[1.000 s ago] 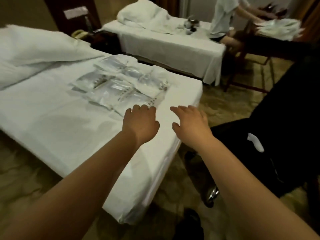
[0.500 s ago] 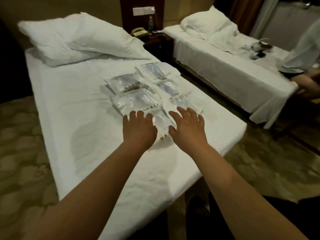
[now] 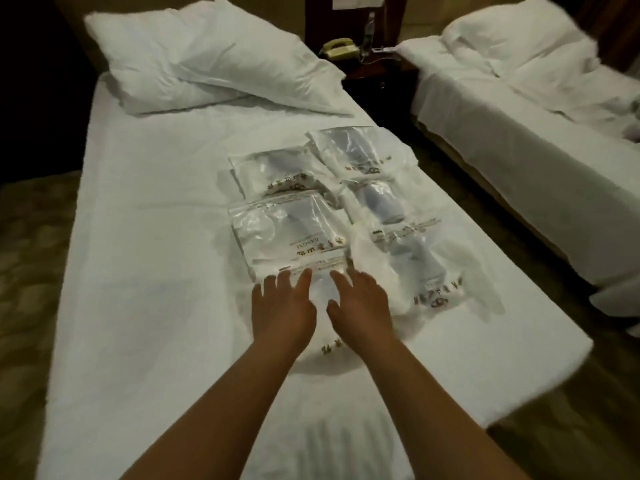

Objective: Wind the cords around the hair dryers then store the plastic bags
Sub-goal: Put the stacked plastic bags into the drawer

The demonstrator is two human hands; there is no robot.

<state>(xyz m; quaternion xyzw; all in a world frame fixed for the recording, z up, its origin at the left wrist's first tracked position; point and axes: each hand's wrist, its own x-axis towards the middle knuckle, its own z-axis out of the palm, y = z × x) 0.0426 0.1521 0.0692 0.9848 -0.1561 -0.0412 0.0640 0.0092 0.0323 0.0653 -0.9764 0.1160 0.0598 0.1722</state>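
Several clear plastic bags with printed strips lie in two rows on the white bed (image 3: pixel 145 271). The nearest bag (image 3: pixel 323 337) lies under both of my hands. My left hand (image 3: pixel 282 304) rests on it with fingers straight, fingertips at the edge of the bag behind (image 3: pixel 287 233). My right hand (image 3: pixel 360 303) lies flat beside it, fingers spread, touching the crumpled bag (image 3: pixel 412 268) on the right. Pale blue shapes show inside two right-row bags. No hair dryer or cord is plainly visible.
Two white pillows (image 3: pixel 207 60) sit at the head of the bed. A dark nightstand (image 3: pixel 377 81) with a telephone (image 3: pixel 341 50) stands between this bed and a second white bed (image 3: pixel 519 126) on the right. Patterned carpet (image 3: pixel 31 237) lies to the left.
The view swung left and closer to the bed. Both hands moved forward over the bed onto the nearest bag and drew closer together.
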